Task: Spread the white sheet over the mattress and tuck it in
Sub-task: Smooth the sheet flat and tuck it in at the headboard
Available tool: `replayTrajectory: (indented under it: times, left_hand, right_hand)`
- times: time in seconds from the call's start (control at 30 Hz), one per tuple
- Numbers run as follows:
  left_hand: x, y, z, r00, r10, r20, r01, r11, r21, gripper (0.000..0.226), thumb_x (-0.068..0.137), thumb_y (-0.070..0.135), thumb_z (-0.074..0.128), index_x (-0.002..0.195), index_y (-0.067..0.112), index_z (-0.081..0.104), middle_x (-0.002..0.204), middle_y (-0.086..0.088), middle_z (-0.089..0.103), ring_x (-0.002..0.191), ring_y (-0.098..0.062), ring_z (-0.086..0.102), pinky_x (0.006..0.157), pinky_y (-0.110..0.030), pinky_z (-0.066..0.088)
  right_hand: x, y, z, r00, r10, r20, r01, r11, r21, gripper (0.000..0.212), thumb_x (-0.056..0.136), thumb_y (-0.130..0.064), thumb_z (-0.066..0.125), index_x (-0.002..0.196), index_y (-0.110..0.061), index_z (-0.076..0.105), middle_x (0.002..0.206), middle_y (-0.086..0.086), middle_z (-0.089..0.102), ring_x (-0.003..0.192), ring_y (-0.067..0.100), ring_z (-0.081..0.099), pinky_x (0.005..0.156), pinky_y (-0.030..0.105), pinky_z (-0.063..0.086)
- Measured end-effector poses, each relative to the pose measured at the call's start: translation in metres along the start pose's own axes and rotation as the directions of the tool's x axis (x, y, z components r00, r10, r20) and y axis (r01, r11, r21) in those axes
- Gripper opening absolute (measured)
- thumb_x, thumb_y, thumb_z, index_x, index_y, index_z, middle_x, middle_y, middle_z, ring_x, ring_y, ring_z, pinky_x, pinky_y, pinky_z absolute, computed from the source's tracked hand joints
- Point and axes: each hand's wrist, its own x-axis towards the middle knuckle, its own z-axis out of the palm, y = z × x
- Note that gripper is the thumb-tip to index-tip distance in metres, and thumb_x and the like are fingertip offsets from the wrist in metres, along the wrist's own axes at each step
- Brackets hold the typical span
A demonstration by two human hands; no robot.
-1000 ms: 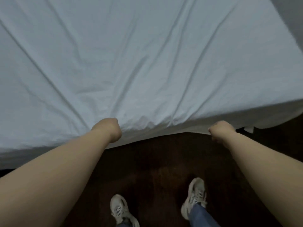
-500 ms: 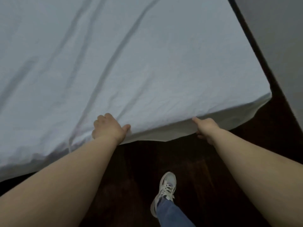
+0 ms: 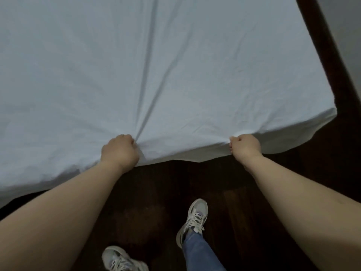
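Note:
The white sheet [image 3: 175, 65] lies spread over the mattress and fills the upper part of the view. Its near edge hangs loose over the side facing me. My left hand [image 3: 119, 151] is a fist clenched on that edge, and long creases fan out from the grip across the bed. My right hand [image 3: 246, 146] is closed on the same edge further right, close to the bed's near right corner [image 3: 330, 114]. The mattress itself is hidden under the sheet.
Dark wooden floor [image 3: 166, 202] runs under the bed's near side. My two feet in white sneakers [image 3: 194, 216] stand on it. A narrow dark gap [image 3: 336, 75] separates the bed's right side from a grey wall [image 3: 347, 26].
I have shifted right along the bed, so the right corner now shows. My left hand, flat on the sheet half a second ago, has closed into a fist on its edge.

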Motion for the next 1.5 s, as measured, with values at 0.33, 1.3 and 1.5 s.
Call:
replayTrajectory:
  times: [0.33,1.3,1.5]
  left_hand:
    - [-0.025,-0.013,-0.003,0.972,-0.084,0.22,0.059,0.991,0.116,0.027,0.093,0.019,0.043,0.118,0.011,0.05,0.122,-0.011,0.051,0.112,-0.031,0.053,0.094,-0.038,0.045]
    - [-0.324,-0.656,-0.212,0.87,-0.492,0.023,0.453,0.78,-0.431,0.02,0.096,0.024,0.045,0.108,0.015,0.057,0.113,-0.005,0.057,0.098,-0.022,0.053,0.075,-0.029,0.043]
    - [-0.319,-0.775,-0.207,0.802,-0.58,0.147,0.574,0.679,-0.457,0.015,0.098,0.023,0.044,0.107,0.017,0.055,0.094,0.003,0.049,0.089,-0.016,0.048,0.067,-0.023,0.038]
  right_hand:
    - [-0.034,0.009,-0.001,0.989,0.137,-0.055,-0.146,0.957,-0.251,0.045,0.101,-0.038,0.037,0.112,0.001,0.056,0.113,0.02,0.061,0.087,0.032,0.055,0.064,0.031,0.04]
    - [-0.614,-0.442,0.368,0.544,-0.515,0.663,0.834,0.422,-0.356,0.039,0.091,-0.017,0.049,0.118,0.011,0.057,0.084,0.011,0.056,0.076,0.021,0.049,0.071,0.031,0.04]
    - [-0.643,-0.523,0.484,0.55,-0.347,0.76,0.829,0.333,-0.449,0.037,0.094,-0.019,0.049,0.118,0.006,0.06,0.086,0.012,0.058,0.076,0.025,0.051,0.067,0.031,0.04]
